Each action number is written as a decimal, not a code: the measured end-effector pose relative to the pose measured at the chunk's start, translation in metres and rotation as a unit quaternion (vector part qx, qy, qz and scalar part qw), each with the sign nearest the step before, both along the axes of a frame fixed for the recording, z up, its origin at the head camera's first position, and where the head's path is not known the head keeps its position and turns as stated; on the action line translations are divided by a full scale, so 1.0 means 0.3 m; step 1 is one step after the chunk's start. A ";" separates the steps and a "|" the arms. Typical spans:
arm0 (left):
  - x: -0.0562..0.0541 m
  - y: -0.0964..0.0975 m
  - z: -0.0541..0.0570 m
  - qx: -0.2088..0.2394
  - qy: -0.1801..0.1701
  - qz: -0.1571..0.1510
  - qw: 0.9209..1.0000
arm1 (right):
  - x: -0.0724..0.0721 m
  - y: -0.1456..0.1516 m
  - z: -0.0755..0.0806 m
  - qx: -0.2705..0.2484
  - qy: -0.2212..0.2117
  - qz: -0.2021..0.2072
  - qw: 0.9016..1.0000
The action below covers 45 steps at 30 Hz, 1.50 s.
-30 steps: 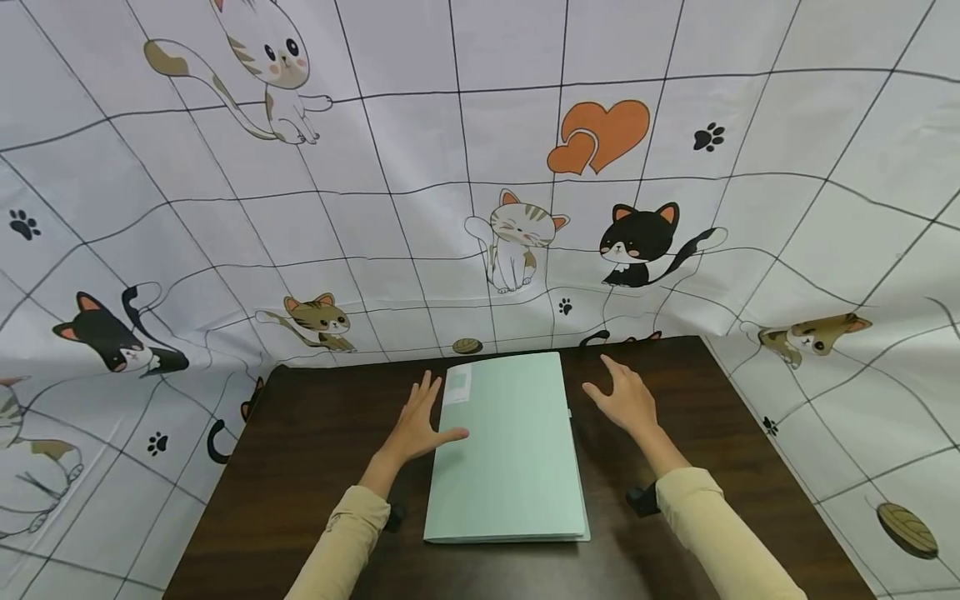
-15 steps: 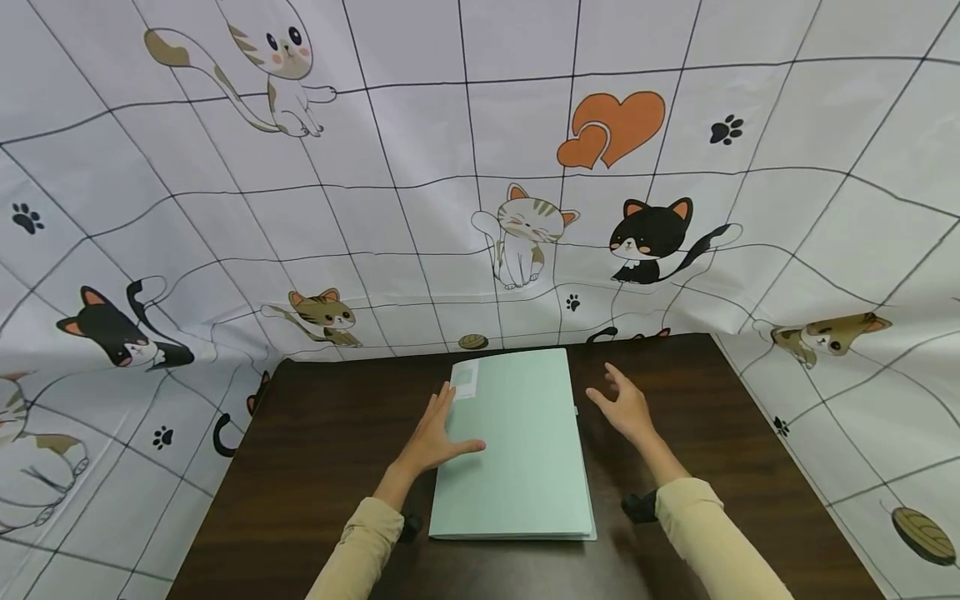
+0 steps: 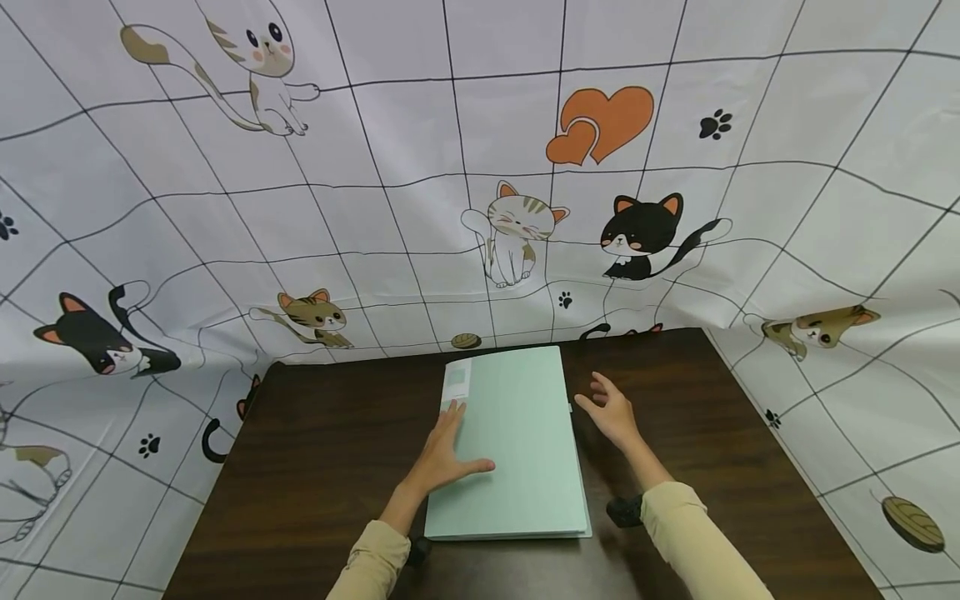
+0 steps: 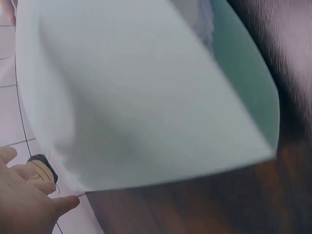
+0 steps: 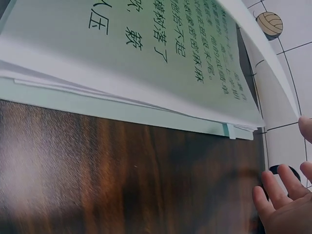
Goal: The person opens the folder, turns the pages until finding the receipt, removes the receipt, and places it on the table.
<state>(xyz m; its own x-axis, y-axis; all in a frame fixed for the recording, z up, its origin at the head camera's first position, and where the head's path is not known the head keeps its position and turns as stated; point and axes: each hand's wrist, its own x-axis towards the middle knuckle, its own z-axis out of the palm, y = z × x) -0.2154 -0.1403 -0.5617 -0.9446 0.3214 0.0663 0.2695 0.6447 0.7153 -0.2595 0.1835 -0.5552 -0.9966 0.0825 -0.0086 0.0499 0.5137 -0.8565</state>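
Observation:
A pale green folder (image 3: pixel 517 450) lies upright to the viewer on the dark table, with a white label (image 3: pixel 456 382) at its upper left. My left hand (image 3: pixel 438 458) is over its left edge, fingers straight and thumb spread across the cover. Beyond the right edge my right hand (image 3: pixel 615 419) hovers with fingers slightly bent, holding nothing. In the right wrist view the cover (image 5: pixel 265 48) stands raised above printed pages (image 5: pixel 161 63), and the thumb (image 5: pixel 306 127) is right at its edge. The left wrist view shows the folder's gaping near end (image 4: pixel 253 97).
The dark wooden table (image 3: pixel 322 450) extends to both sides of the folder. A white grid-lined cloth (image 3: pixel 405 150) printed with cats hangs behind and around it. Dark wrist devices (image 3: pixel 625 511) sit by the beige sleeves (image 3: pixel 693 533).
My left hand has come nearer and further right over the cover. The right hand has drawn slightly nearer and toward the folder, its fingers bending more. The folder stays put.

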 end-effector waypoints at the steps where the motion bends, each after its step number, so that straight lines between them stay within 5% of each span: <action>1: 0.003 0.006 -0.001 0.001 0.000 -0.002 1.000 | 0.000 0.000 -0.003 0.000 -0.001 -0.002 1.000; 10: 0.035 0.068 0.006 -0.026 0.015 -0.006 1.000 | 0.000 -0.002 -0.037 -0.059 -0.025 -0.014 0.998; 17: 0.075 0.117 0.025 -0.034 0.018 -0.043 0.998 | 0.014 -0.016 -0.070 -0.122 -0.059 -0.023 0.990; 25: 0.112 0.160 0.040 -0.045 0.028 -0.081 0.995 | 0.016 -0.036 -0.091 -0.144 -0.058 -0.021 0.988; 32: 0.170 0.191 0.024 -0.098 0.073 -0.113 0.986 | 0.013 -0.053 -0.128 -0.141 -0.059 -0.014 0.988; 45: 0.197 0.207 -0.001 -0.133 0.094 -0.116 0.980 | 0.010 -0.051 -0.150 -0.154 -0.060 -0.021 0.986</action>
